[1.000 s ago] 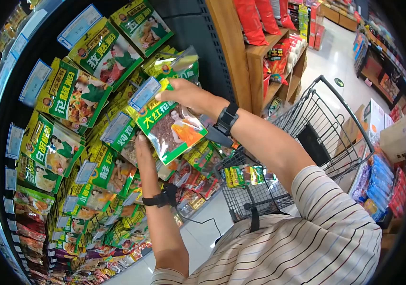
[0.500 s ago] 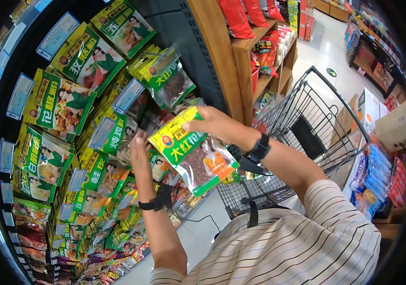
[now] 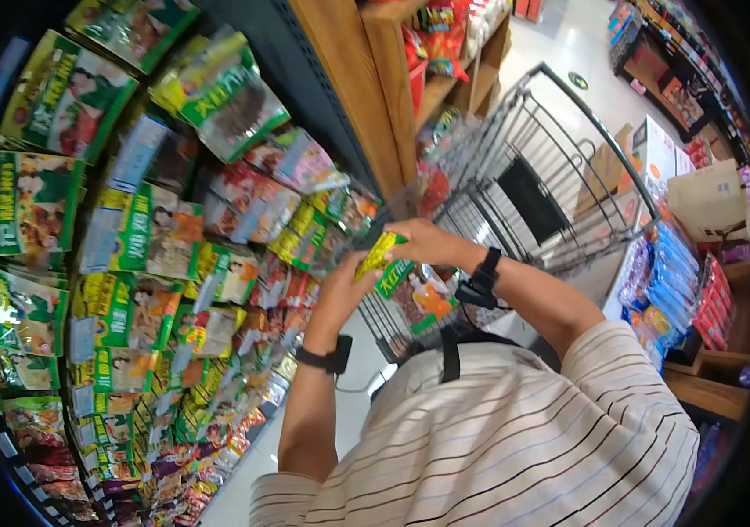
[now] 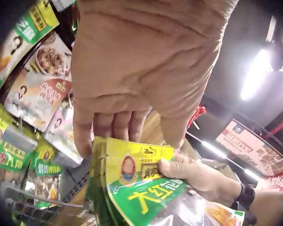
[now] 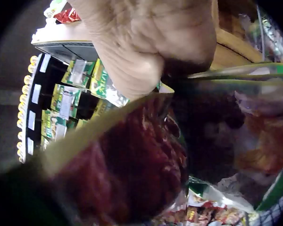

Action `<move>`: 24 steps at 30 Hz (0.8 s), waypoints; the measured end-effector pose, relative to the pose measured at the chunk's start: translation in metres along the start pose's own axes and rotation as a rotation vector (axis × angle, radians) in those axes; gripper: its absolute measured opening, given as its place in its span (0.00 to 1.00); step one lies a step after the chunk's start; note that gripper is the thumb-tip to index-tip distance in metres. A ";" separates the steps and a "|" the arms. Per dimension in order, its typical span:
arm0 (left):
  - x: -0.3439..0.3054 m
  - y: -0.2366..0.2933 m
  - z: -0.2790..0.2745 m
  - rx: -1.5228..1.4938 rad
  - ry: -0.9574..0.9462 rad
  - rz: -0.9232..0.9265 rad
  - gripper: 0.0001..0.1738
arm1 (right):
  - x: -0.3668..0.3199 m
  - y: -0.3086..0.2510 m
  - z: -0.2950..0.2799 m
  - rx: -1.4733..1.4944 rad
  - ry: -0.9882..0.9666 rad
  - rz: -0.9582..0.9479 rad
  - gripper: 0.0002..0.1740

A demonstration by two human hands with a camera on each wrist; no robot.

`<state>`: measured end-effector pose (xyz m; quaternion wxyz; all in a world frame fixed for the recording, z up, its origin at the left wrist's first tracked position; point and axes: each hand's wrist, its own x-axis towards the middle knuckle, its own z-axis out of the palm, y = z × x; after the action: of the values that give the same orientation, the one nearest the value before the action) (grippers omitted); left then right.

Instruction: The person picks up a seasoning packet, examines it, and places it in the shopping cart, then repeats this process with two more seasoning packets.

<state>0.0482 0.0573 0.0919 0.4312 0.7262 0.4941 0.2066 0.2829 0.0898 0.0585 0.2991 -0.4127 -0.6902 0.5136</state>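
Rack (image 3: 129, 263): I see hanging green and yellow packets filling the left side.
Cart (image 3: 559, 167): wire, just right of the rack.
Spice packet (image 3: 410, 294): held up between rack and cart, over the cart's near end.
Right hand (image 3: 423, 243): thumb and curled fingers pinch the packet's top.
Left hand (image 3: 344, 285): fingertips reach the packet's yellow top edge; I cannot tell whether they grip.

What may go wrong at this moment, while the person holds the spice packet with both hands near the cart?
1. The right hand and left hand hold the spice packet only near its top edge, so it might slip and fall outside the shopping cart.
2. The left hand is close to the hanging packets; a careless brush could knock one down.
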 end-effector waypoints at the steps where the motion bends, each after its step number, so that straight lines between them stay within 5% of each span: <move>1: 0.005 -0.010 0.011 0.043 -0.022 -0.007 0.23 | -0.004 0.012 0.003 -0.025 0.006 0.023 0.18; 5: 0.011 -0.042 0.058 0.135 -0.220 -0.109 0.20 | -0.023 0.057 0.018 -0.075 -0.127 0.095 0.18; 10: 0.016 -0.076 0.107 0.116 -0.256 -0.178 0.19 | -0.047 0.113 0.032 -0.080 -0.173 0.301 0.25; 17: 0.048 -0.099 0.134 0.385 -0.159 -0.088 0.17 | -0.040 0.145 0.024 -0.233 -0.002 0.303 0.28; 24: 0.067 -0.116 0.146 0.234 -0.254 -0.281 0.19 | -0.030 0.165 0.016 -0.337 -0.048 0.454 0.33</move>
<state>0.1200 0.0717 -0.0919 0.4274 0.7154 0.5527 -0.0073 0.3275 0.0785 -0.1038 0.0871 -0.5886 -0.6625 0.4551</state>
